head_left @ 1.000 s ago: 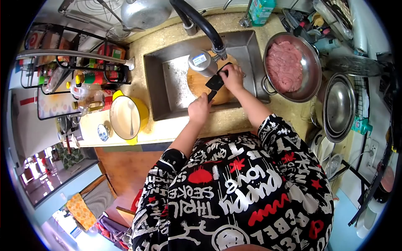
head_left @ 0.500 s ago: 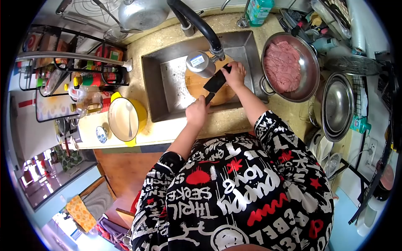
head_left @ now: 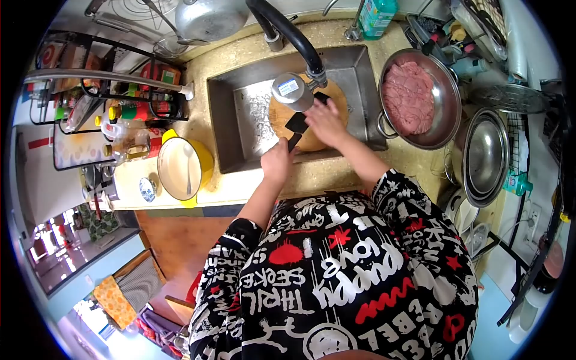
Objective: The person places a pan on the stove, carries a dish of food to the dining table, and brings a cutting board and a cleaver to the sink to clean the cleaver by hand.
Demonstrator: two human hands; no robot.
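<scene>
My left hand (head_left: 277,161) is wrapped round the handle of a black cleaver (head_left: 296,123), held over the sink (head_left: 231,147). My right hand (head_left: 326,124) lies against the blade with its fingers stretched out, covering the middle of it; the far end shows beyond the fingers. Below the cleaver, a round wooden cutting board (head_left: 312,144) rests in the sink. A silver cylinder with a white label (head_left: 292,91), on the black faucet (head_left: 309,54), hangs just above the blade and hides part of the board. Whether water runs cannot be made out.
Right of the sink stands a steel pan (head_left: 446,96) with raw ground meat (head_left: 409,99). Farther right is a stack of steel bowls (head_left: 485,156). On the left are a yellow pot (head_left: 207,165) with a spoon, a small patterned dish (head_left: 147,189) and a bottle rack (head_left: 102,90).
My right hand has moved from the blade's far end toward its middle, and its fingers have straightened. The left hand still grips the handle, slightly lower and to the left.
</scene>
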